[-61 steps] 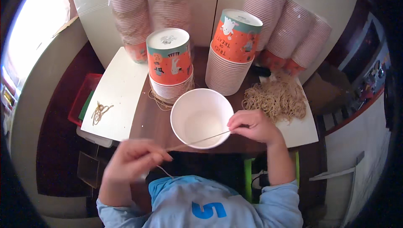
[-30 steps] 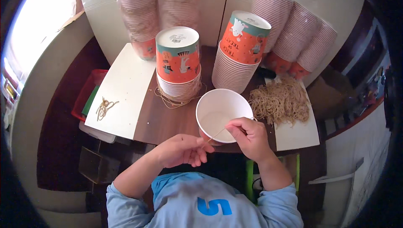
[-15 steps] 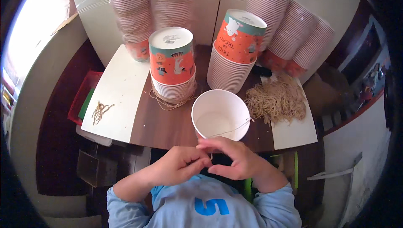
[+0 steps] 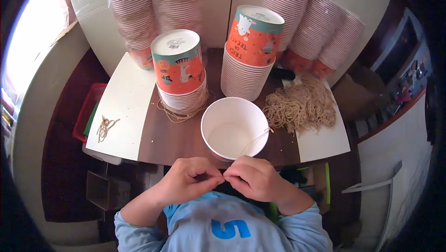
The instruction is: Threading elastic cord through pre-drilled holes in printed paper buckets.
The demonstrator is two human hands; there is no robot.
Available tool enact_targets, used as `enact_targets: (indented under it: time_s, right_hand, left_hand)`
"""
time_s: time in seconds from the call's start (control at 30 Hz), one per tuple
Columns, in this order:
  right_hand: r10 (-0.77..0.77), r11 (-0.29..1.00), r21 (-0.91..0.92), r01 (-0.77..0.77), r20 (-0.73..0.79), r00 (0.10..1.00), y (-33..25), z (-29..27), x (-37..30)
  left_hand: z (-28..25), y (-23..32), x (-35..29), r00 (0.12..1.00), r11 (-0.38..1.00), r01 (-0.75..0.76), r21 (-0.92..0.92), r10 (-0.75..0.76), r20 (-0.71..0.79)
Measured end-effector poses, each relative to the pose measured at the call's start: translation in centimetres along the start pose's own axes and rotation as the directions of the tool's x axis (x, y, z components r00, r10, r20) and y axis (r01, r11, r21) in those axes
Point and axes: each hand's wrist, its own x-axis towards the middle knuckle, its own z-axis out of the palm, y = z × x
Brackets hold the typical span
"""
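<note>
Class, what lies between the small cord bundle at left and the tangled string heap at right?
In the head view, an open white tub stands between the cord bundle and string heap; loose string by the left upturned stack reaches in too.

Shows, at left, a bright window (image 4: 38, 24) beyond a red bin (image 4: 82, 122) with something green (image 4: 92, 118) inside; takes in pale panels (image 4: 217, 6) behind, a dark object (image 4: 282, 73) toward the rear of the surface (image 4: 169, 138), a lime-green upright (image 4: 327, 184) below.
</note>
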Motion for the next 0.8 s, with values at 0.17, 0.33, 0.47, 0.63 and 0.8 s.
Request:
enact_targets:
  time_s: [0.17,0.33,0.47,0.63,0.8]
  right_hand:
    - [0.084,0.950,-0.282,-0.138,-0.194,0.977,3.8,-2.5,1.0]
    - [0.325,0.903,-0.230,-0.362,-0.182,0.928,10.8,-5.5,2.4]
    - [0.465,0.863,-0.274,-0.424,0.101,0.880,10.0,-4.7,1.8]
    - [0.479,0.872,-0.091,-0.480,-0.034,0.877,4.4,-2.0,1.0]
    - [0.473,0.868,-0.046,-0.494,-0.226,0.852,2.0,-0.2,-0.4]
  left_hand:
    - [-1.0,-2.1,2.6,0.922,0.891,-0.050,0.451,0.215,-0.321]
    - [-3.3,-4.6,5.6,0.898,0.769,0.167,0.617,0.140,-0.417]
    - [-4.3,-5.1,5.6,0.916,0.900,0.318,0.298,-0.211,-0.341]
    - [-5.4,-7.0,4.8,0.918,0.965,0.252,0.075,-0.213,-0.334]
    - [-4.9,-6.3,4.3,0.916,0.950,0.257,-0.177,-0.298,-0.269]
